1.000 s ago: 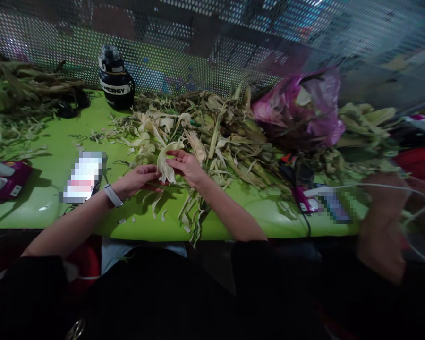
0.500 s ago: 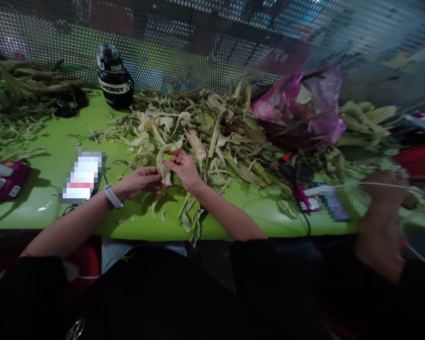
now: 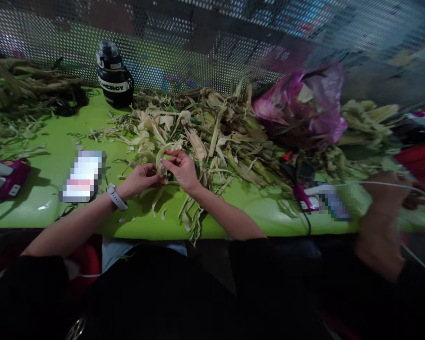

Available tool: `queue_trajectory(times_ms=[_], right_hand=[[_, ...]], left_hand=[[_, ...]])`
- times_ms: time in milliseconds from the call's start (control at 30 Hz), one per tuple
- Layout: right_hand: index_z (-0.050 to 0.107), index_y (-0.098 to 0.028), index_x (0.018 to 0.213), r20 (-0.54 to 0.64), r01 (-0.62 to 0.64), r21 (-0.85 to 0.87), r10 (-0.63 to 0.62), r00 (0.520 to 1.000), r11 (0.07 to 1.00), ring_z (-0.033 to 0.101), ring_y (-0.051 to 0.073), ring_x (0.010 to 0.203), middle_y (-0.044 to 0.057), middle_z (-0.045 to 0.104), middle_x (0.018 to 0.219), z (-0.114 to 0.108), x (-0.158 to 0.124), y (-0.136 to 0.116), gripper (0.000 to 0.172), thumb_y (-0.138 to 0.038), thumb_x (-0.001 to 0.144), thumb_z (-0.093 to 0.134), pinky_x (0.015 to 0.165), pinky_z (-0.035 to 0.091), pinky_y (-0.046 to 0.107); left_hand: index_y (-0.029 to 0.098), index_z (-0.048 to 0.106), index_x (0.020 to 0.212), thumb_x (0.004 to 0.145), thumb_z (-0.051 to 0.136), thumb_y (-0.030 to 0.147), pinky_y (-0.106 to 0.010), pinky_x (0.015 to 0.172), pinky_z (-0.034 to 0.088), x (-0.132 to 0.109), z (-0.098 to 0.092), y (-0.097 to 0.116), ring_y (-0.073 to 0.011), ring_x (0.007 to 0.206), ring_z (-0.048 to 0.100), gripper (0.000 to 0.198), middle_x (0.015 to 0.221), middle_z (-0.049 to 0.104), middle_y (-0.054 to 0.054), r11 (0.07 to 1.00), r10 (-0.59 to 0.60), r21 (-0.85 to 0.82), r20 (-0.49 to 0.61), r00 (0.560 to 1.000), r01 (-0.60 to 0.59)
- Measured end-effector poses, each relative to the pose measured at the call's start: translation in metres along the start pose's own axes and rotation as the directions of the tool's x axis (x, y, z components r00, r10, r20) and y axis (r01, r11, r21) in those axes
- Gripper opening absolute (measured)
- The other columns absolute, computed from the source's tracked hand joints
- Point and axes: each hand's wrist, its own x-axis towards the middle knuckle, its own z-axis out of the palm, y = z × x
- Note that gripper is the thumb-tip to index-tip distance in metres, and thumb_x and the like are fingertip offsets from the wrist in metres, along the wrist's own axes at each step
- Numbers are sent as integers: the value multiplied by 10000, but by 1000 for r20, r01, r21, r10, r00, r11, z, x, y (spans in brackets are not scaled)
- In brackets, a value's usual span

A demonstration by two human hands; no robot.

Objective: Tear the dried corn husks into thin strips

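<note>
A pale, curved piece of corn husk is between my two hands, above the front part of the green table. My left hand, with a white band on the wrist, closes on the husk's lower end. My right hand pinches the same husk from the right between thumb and fingers. Just behind my hands lies a heap of dry husks. Thin torn strips lie near the front edge below my right hand.
A black bottle stands at the back left. A pixelated phone lies left of my hands, near a purple device. A pink plastic bag sits back right. Another person's arm reaches in at the right, beside a second phone.
My left hand has moved slightly right and up, its fingers closing on the lower end of the husk. My right hand stays nearly in place.
</note>
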Motion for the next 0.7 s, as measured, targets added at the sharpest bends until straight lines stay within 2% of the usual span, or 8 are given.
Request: queue_trajectory(times_ms=[100,267,300,367,433,533,600,700], right_hand=[[588,-213,951,-18,21,6,-21,1000,1000,617,152,736,-14,641,764,-1,4,3,491,-562,674,794,782,510,322],[604,-212,965,-99,81,-16,-82,992,997,590,143,742,-8,627,794,-22,15,-9,462,-514,675,799,749,516,304],[613,-211,937,-74,98,-68,-103,992,993,582,140,730,-7,623,788,-28,16,-15,411,-495,696,787,739,513,303],[649,-205,911,128,136,-219,-110,986,966,582,147,736,5,635,800,-39,14,-29,274,-420,770,742,748,511,318],[692,-202,940,437,218,-345,-49,898,913,612,175,828,34,673,914,-44,9,-41,196,-349,813,713,819,516,364],[713,-202,1063,747,449,-448,47,663,773,599,243,1023,86,671,1098,-36,-1,-44,299,-302,785,764,941,479,447],[716,-172,1030,781,550,-501,75,620,668,578,268,1075,118,669,1116,-26,-5,-38,265,-267,788,770,972,453,469],[706,-154,862,748,520,-547,104,656,656,604,248,1000,110,690,1004,-21,-4,-33,62,-209,834,714,930,464,450]], left_hand=[[137,656,781,703,857,333,-293,763,593,0,-3,2,-116,681,667,292,723,689,4,1000,15,-27,29,999,-14],[132,696,858,751,823,336,-271,754,595,-4,-12,17,-139,763,706,263,829,731,-42,997,16,-82,52,999,-12],[133,699,879,763,813,337,-264,742,594,-4,-14,20,-149,783,715,261,847,739,-52,995,19,-96,27,999,-16],[138,699,906,780,794,326,-264,733,597,-4,-17,22,-164,810,727,245,879,749,-63,991,34,-129,-33,999,-38],[140,694,899,783,782,298,-273,732,603,-2,-19,23,-168,810,729,215,893,749,-65,985,61,-156,-76,995,-72],[133,684,866,778,773,262,-270,708,603,1,-21,22,-165,780,723,180,873,738,-65,980,82,-174,-98,992,-98],[132,676,837,777,764,237,-263,694,601,2,-21,22,-156,769,712,150,852,725,-59,980,81,-172,-113,990,-99],[137,672,815,774,754,216,-259,715,604,2,-22,24,-144,790,693,121,845,709,-45,981,83,-163,-143,986,-107]])
